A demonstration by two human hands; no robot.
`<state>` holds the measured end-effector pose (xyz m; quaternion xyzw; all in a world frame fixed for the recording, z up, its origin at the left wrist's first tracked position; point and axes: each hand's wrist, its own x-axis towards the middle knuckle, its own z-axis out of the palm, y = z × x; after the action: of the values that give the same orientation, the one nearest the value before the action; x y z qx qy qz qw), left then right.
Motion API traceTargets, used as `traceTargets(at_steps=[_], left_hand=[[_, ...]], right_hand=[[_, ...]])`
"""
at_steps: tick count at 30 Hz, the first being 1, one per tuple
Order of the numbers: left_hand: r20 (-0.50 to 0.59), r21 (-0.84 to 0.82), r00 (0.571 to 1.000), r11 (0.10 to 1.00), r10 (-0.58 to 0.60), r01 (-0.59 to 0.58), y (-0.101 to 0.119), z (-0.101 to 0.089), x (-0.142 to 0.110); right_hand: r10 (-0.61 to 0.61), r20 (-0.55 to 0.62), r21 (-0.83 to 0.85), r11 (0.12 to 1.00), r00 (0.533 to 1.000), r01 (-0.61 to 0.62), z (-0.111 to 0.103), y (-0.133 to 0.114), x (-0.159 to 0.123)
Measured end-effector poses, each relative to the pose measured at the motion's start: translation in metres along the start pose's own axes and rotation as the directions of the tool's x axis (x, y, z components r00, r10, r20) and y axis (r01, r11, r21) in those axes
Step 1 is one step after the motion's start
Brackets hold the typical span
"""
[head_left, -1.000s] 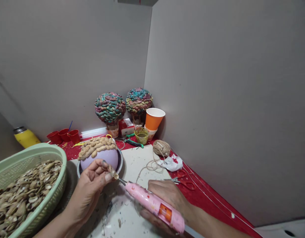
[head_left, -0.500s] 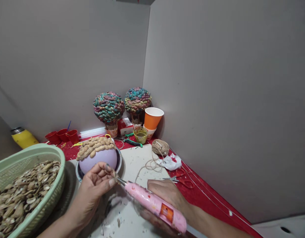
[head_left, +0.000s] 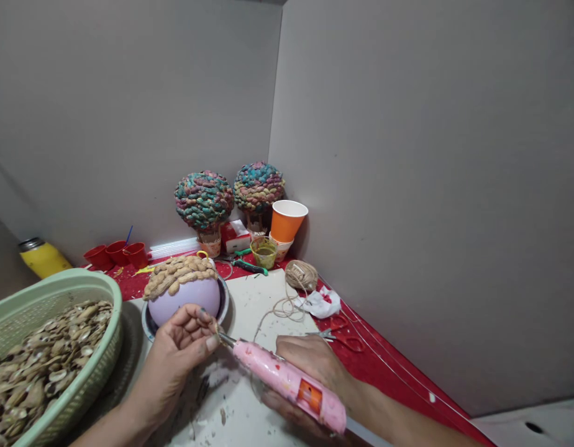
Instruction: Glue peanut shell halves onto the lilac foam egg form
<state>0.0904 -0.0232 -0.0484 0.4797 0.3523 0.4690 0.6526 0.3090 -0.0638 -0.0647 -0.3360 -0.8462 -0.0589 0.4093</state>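
- The left hand (head_left: 184,340) is over the pale board (head_left: 252,304) on the red-covered surface (head_left: 378,372); its grip is pinching a small piece of shell (head_left: 217,330) between thumb and fingertips, mostly hidden by them.
- The right hand (head_left: 312,357) has its grip wrapped around a pink glue gun (head_left: 284,377), angled toward the left hand, the metal nozzle at the piece of shell; whether the two touch is too small to tell.
- Just beyond the left hand, a lilac ball (head_left: 189,299) sits in a bowl (head_left: 225,304) near the board's far left part, its top covered with peanut shells (head_left: 179,273).
- Along the left side of the surface, a green basket (head_left: 113,290) holds many loose shells (head_left: 49,363).
- Near the right edge lie a ball of twine (head_left: 300,275), a crumpled tissue (head_left: 319,303) and red-handled scissors (head_left: 340,339).
- Toward the far right corner stand two multicoloured, knobbly globes (head_left: 204,200) and an orange cup (head_left: 287,223).
- Along the far edge, farther left, are red cups (head_left: 136,255) and a tilted yellow bottle (head_left: 45,257).
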Motion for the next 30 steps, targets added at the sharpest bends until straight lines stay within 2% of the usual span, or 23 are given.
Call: traceTargets(at_steps=[5, 10, 19, 30], left_hand=[[-0.031, -0.007, 1.0, 1.0, 0.002, -0.002, 0.003, 0.002, -0.001], [-0.049, -0.029, 0.999, 1.0, 0.011, -0.012, 0.006, 0.004, -0.002], [-0.055, -0.051, 0.998, 0.998, 0.023, -0.026, 0.007, 0.004, -0.001], [-0.06, -0.09, 0.998, 0.996, 0.015, -0.02, 0.011, 0.007, -0.002]], right_hand=[[-0.026, 0.004, -0.009, 1.0, 1.0, 0.027, 0.002, 0.002, -0.003], [0.015, 0.023, 0.017, 1.0, 1.0, -0.016, 0.004, 0.003, -0.005], [-0.014, -0.003, -0.01, 1.0, 1.0, 0.014, 0.004, 0.005, -0.006], [0.022, 0.014, -0.022, 1.0, 1.0, -0.022, 0.008, 0.007, -0.013]])
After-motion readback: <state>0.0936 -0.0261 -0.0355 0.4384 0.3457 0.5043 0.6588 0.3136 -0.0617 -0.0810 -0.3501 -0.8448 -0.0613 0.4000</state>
